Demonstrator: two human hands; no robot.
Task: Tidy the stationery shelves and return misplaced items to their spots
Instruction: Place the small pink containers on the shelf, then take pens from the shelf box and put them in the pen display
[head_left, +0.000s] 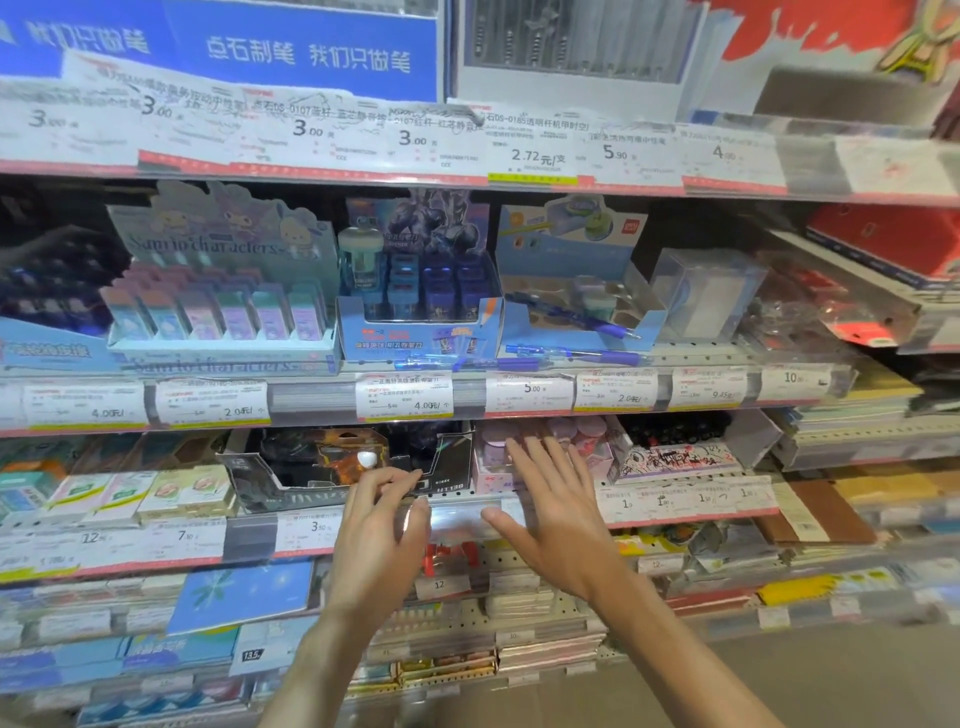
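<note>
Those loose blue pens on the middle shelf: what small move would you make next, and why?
Probably lift the right hand, open near the pink box, up to the loose blue pens. They lie outside any box along the shelf edge, so they look misplaced.

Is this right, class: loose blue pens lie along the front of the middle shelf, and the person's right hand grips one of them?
Not quite. The head view shows the loose blue pens on the middle shelf, but the right hand is one shelf lower, fingers spread flat by the pink box, gripping nothing.
</note>
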